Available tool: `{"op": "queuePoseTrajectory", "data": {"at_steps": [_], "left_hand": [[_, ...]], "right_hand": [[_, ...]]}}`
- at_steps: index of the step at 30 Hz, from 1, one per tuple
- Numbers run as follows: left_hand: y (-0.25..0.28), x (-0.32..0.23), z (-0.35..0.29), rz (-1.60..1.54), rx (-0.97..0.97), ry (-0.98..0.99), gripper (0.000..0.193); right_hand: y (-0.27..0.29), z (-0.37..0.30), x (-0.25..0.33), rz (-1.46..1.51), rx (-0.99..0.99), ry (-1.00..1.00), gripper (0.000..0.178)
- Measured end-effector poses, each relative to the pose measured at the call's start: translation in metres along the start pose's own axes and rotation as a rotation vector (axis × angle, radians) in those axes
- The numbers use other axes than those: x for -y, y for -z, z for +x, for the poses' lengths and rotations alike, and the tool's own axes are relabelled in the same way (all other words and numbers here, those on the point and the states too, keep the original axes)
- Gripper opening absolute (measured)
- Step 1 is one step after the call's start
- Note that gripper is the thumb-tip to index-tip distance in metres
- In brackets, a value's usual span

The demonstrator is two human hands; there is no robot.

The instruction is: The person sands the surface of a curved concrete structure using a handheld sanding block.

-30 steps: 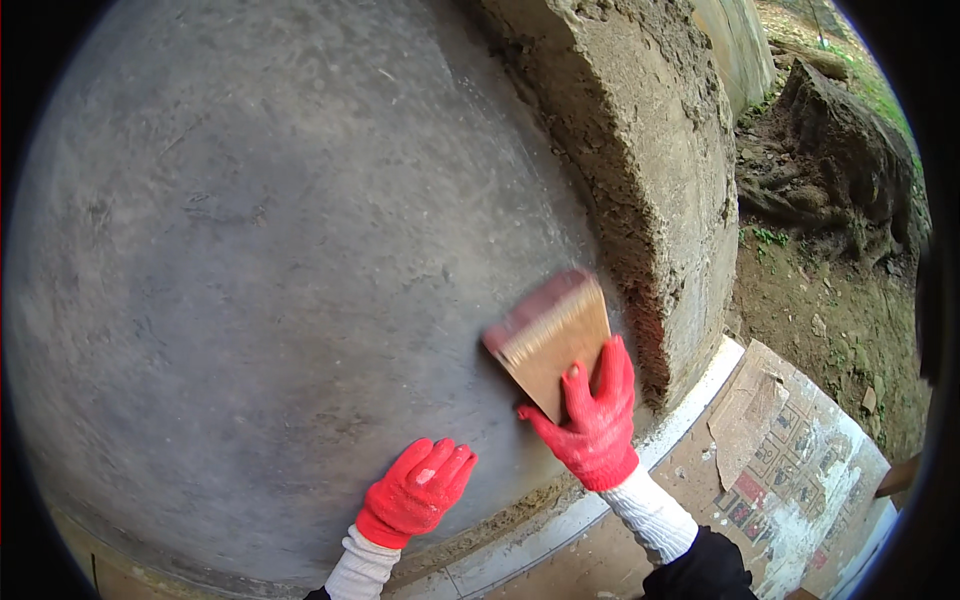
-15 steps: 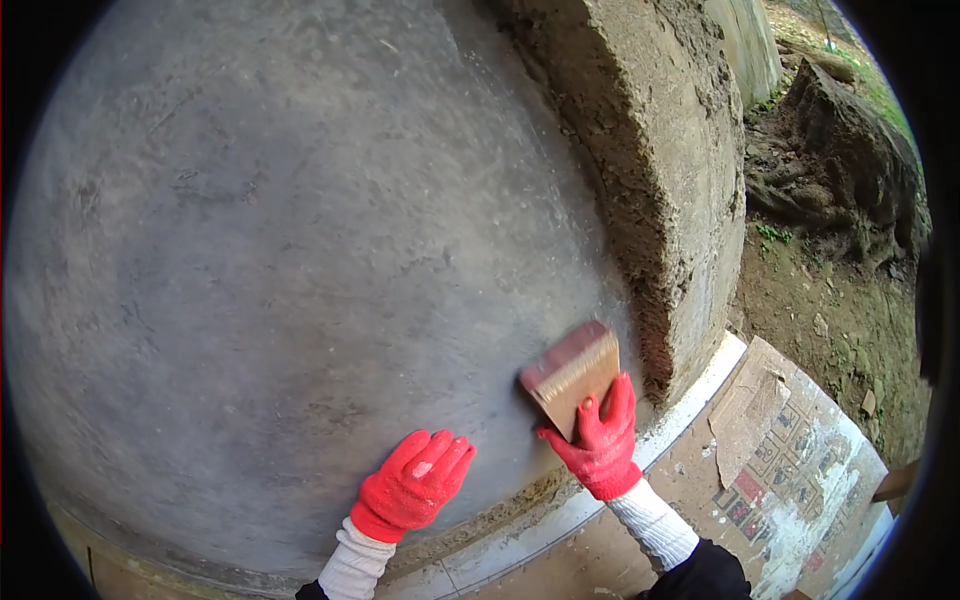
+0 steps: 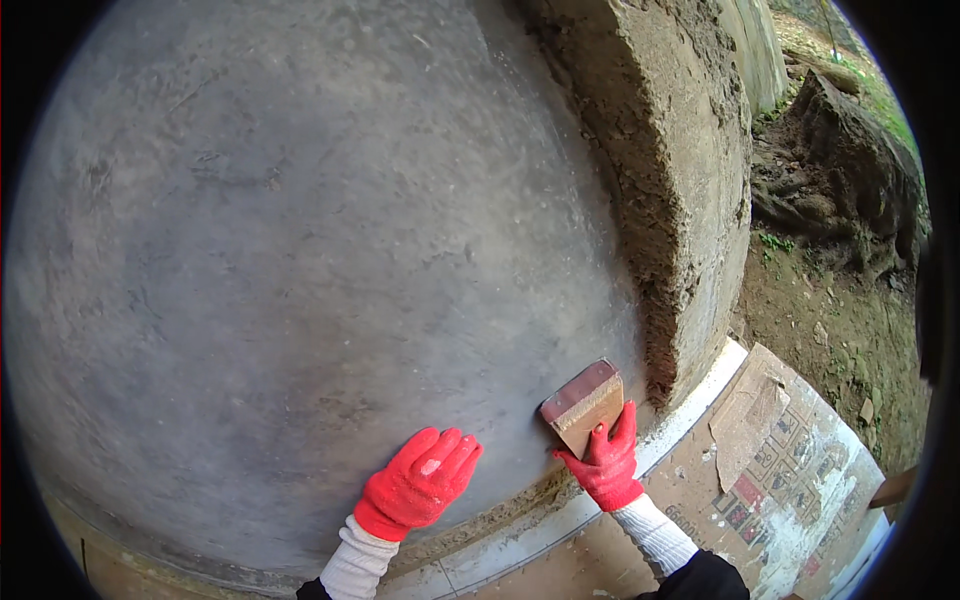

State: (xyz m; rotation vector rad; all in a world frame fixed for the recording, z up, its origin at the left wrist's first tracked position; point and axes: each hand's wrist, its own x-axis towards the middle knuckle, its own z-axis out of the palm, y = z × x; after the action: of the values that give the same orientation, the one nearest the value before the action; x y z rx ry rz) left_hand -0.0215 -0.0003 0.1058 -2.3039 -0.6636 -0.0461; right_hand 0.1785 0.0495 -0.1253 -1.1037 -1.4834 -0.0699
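Observation:
A grey cement wall (image 3: pixel 300 250) fills most of the head view. My right hand (image 3: pixel 608 465), in a red glove, grips a sanding block (image 3: pixel 584 406) by its lower end, the thumb and fingers on either side. The block is wood-coloured with a dark red-brown strip along its upper edge, and lies against the wall near its right border. Lower and further left, my left hand (image 3: pixel 420 484), also red-gloved, rests flat on the wall with its fingers stretched out and nothing in it. A pale smudge marks the back of this glove.
A rough concrete rib (image 3: pixel 665 200) stands out along the wall's right side. Below runs a white ledge (image 3: pixel 520 540). Stained cardboard (image 3: pixel 800 480) covers the ground at lower right, a torn piece on top. Beyond lie bare soil (image 3: pixel 800 310) and a dark tree stump (image 3: pixel 850 170).
My right hand has moved the sanding block a little down and to the right along the wall. The left hand has hardly moved.

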Motion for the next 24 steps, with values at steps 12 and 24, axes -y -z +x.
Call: {"op": "queuePoseTrajectory", "data": {"at_steps": [12, 24], "left_hand": [[0.001, 0.003, -0.013, 0.031, 0.02, 0.035, 0.025], [-0.001, 0.002, -0.011, 0.049, 0.008, -0.011, 0.028]], "right_hand": [[0.038, 0.17, 0.074, 0.151, -0.164, 0.103, 0.077], [0.036, 0.146, 0.063, 0.089, -0.162, 0.062, 0.076]]}}
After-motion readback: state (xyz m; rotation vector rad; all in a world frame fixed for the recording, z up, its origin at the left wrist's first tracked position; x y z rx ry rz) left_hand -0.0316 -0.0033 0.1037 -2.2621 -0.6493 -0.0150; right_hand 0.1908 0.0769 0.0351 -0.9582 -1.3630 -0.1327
